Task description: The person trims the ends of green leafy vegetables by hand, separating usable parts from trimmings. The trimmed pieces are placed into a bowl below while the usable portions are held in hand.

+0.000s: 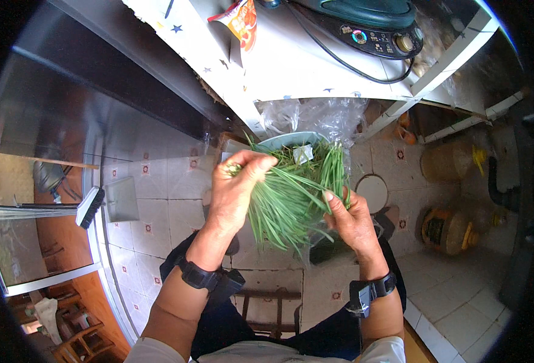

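Note:
My left hand (236, 188) is closed around the base of a bundle of long green leaves (280, 208), like Chinese chives, that fans down to the right. My right hand (351, 218) pinches some leaf ends between thumb and fingers, below another green bunch (333, 168) that stands up from it. Just beyond both hands is a pale green bin (294, 137) filled with green and yellowish plant scraps, with a scrap of white paper (303, 154) on top. Clear plastic film hangs below the leaves.
A white shelf unit (294, 77) bears an electric cooking appliance (371, 27) with a black cord. Clear plastic bags (312, 115) lie under it. Large plastic jugs (446, 230) stand at right on the tiled floor. At left are a brush (90, 207) and a dustpan (121, 199).

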`<state>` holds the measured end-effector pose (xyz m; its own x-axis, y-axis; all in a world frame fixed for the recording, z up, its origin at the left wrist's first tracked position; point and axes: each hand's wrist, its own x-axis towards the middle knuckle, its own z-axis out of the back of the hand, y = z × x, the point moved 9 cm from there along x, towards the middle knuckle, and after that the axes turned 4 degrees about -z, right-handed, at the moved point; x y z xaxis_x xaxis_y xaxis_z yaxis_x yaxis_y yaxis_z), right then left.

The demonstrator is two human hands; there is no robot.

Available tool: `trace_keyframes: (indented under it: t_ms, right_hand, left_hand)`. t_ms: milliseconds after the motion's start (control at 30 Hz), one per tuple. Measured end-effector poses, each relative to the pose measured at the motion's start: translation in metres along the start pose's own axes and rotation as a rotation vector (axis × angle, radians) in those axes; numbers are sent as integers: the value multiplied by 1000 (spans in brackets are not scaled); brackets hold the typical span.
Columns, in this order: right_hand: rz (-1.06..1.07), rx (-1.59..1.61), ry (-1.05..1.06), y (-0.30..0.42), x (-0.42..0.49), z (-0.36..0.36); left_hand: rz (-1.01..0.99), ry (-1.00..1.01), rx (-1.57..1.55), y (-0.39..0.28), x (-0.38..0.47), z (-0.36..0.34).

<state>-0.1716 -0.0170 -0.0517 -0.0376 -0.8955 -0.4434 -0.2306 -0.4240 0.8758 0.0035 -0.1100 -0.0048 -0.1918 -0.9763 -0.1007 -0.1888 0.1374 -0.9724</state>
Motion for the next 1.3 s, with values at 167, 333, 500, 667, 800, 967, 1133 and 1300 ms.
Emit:
trace_keyframes:
  t_ms: [167, 333, 500, 667, 800, 967, 1133, 1300]
  right_hand:
    - [-55, -36, -225, 1, -1, 33]
    - [17, 64, -324, 8, -1, 58]
    - [71, 129, -317, 8, 0, 60]
    - [31, 156, -305, 9, 0, 53]
    - [-28, 200, -268, 8, -2, 47]
    - [-46, 214, -196, 8, -3, 34]
    - [-65, 265, -128, 7, -3, 23]
    - [-75, 331, -82, 5, -4, 10]
  left_hand:
    - [-93, -179, -95, -18, 7, 39]
    - [-77, -254, -81, -19, 6, 57]
    - [-78, -190, -93, -17, 6, 51]
    - [-93, -114, -67, -14, 8, 39]
    - [-82, -56, -51, -10, 7, 29]
    - [-29, 35, 16, -5, 4, 14]
    - [55, 124, 70, 5, -4, -4]
    - [75, 167, 84, 9, -7, -13]
